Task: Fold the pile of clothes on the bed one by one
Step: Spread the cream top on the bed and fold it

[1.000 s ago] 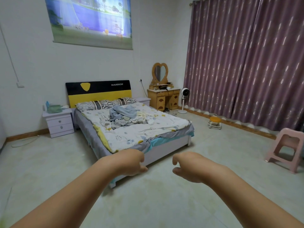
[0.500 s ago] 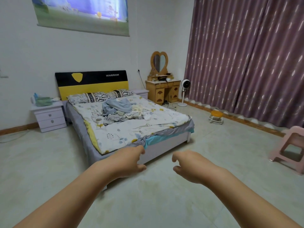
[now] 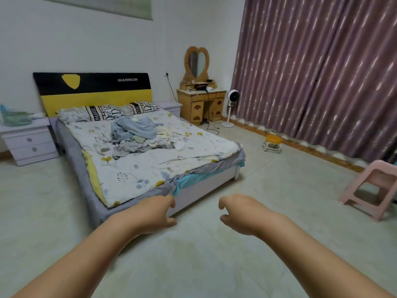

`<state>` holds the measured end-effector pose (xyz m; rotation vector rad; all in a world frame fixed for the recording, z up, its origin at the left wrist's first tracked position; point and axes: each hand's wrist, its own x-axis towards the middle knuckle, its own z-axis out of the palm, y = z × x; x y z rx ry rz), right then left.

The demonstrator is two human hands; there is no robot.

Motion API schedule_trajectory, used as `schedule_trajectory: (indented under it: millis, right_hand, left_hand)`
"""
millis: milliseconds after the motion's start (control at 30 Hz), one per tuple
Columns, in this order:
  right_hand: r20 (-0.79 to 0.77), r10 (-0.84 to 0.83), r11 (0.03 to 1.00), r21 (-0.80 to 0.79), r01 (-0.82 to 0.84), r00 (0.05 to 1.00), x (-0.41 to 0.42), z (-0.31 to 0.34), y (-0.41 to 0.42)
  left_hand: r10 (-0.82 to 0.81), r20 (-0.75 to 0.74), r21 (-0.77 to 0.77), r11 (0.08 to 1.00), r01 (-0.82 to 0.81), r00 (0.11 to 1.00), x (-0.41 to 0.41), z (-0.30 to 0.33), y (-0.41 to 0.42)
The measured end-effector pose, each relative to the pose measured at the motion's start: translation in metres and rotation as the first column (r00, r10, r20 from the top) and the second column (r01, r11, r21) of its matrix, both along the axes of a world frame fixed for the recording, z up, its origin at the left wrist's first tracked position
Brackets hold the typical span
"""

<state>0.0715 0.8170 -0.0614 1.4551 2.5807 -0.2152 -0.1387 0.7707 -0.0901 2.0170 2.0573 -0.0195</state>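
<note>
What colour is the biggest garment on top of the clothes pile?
Light blue-grey garment, plain; head view.

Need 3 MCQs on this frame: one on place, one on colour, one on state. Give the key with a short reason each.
1. Where is the pile of clothes?
A. on the floor
B. on the bed, nearer the pillows
C. on the stool

2. What colour is the stool?
A. pink
B. blue
C. black

3. What are the left hand and right hand doing?
A. gripping a shirt
B. pressing the bedsheet
C. holding nothing, fingers loosely curled

Key:
1 B, the heap lies on the upper half of the mattress.
2 A, its plastic frame is pale pink.
3 C, both hang over bare floor short of the bed.
</note>
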Motion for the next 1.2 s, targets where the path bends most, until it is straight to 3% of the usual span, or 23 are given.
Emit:
schedule_trajectory:
  millis: [567,700,1200]
  right_hand:
    - [0.028,0.086,0.996,-0.009,-0.086,0.996,0.033,-0.022,0.245]
    - [0.019,0.112,0.994,-0.005,-0.112,0.993,0.037,-0.024,0.291]
    - [0.029,0.159,0.987,-0.022,-0.159,0.987,-0.028,-0.027,0.469]
  left_hand:
    - [0.099,0.015,0.008,0.995,-0.099,0.995,0.045,-0.005,0.221]
    - [0.104,-0.044,-0.077,0.991,-0.107,0.994,0.055,-0.008,0.262]
    - [0.148,0.016,-0.104,0.984,-0.146,0.989,-0.013,-0.014,0.44]
